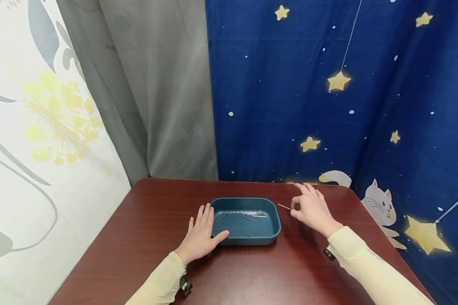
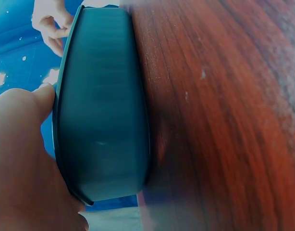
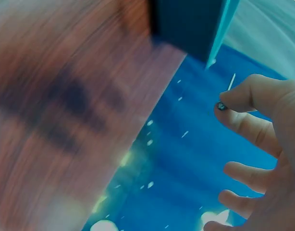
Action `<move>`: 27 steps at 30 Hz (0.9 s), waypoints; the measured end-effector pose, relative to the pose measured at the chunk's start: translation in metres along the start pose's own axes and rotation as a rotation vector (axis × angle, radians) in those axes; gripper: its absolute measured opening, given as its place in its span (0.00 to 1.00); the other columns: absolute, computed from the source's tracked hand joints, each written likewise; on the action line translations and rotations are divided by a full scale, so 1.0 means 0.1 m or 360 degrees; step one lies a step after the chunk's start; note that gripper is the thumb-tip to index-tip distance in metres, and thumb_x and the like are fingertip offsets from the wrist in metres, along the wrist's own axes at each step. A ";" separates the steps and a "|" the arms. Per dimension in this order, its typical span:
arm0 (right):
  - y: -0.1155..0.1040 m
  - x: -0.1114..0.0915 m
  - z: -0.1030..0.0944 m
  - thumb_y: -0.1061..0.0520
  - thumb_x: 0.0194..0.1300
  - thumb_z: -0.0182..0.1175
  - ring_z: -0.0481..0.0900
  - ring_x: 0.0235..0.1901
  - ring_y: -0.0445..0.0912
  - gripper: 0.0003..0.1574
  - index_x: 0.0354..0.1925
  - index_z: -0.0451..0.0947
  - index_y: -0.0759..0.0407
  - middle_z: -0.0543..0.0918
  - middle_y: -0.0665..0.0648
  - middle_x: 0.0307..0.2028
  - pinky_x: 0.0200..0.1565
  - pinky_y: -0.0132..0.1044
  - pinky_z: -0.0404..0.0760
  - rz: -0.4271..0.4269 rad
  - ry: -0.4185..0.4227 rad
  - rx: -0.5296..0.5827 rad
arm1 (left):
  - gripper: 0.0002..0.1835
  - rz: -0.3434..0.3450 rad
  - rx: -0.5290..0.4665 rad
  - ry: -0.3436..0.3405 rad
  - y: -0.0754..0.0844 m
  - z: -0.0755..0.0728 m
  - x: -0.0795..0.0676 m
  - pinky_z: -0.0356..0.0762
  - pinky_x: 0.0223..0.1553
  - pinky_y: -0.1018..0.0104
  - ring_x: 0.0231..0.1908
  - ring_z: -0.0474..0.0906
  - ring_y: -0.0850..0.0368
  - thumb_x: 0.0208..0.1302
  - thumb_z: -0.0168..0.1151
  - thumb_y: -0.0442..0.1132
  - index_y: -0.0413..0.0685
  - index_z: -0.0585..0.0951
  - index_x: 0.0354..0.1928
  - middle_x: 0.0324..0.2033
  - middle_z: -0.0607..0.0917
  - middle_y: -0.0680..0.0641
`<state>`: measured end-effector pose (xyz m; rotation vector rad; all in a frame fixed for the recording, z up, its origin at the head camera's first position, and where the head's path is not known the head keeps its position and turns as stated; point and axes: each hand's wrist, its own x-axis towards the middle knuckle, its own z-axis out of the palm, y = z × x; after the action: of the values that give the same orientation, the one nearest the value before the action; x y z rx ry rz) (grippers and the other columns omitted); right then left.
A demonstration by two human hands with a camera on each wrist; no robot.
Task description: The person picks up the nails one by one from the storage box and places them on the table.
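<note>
Has a dark red table (image 1: 290, 271) under both hands. Shows a glossy blue-green tray (image 1: 246, 242) left of the pinch. Rests the left hand (image 1: 201, 235), fingers straight and thumb spread, against the tray's left end. Holds the right hand (image 1: 313, 209) off the opposite end, pinching a slim, straight, silvery rod (image 3: 231, 82), dark and knobbly at the fingertips, outside the tray, its far end pointing trayward. Has similar loose rods (image 1: 249, 219) scattered on the tray's floor.
</note>
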<state>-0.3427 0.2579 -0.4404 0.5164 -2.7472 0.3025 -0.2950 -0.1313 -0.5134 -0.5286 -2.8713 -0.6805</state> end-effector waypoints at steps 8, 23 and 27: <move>0.28 -0.18 0.03 0.54 0.51 0.72 0.56 0.69 0.70 0.09 0.21 0.82 0.40 0.69 0.69 0.67 0.60 0.74 0.56 0.0069 -0.0018 -0.0023 | 0.58 -0.0007 0.0006 0.0010 0.00 0.00 -0.01 0.43 0.69 0.31 0.78 0.36 0.44 0.65 0.44 0.78 0.39 0.49 0.79 0.79 0.43 0.44; 0.52 -0.56 0.29 0.55 0.49 0.73 0.61 0.65 0.68 0.18 0.16 0.76 0.37 0.74 0.72 0.62 0.52 0.76 0.60 0.0116 -0.0071 -0.0050 | 0.59 -0.0011 -0.0032 -0.0032 0.01 0.01 0.00 0.42 0.70 0.33 0.78 0.35 0.46 0.63 0.43 0.79 0.40 0.47 0.80 0.80 0.42 0.45; 0.53 -0.59 0.31 0.55 0.49 0.74 0.62 0.64 0.68 0.19 0.16 0.75 0.37 0.74 0.72 0.61 0.53 0.76 0.60 0.0123 -0.0079 -0.0060 | 0.59 -0.0008 -0.0006 -0.0019 0.00 0.00 0.01 0.44 0.70 0.33 0.78 0.36 0.45 0.63 0.41 0.80 0.40 0.48 0.80 0.80 0.42 0.45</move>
<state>-0.3194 0.3167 -0.4980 0.4141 -2.8197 0.2589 -0.2954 -0.1307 -0.5133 -0.5277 -2.8842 -0.6863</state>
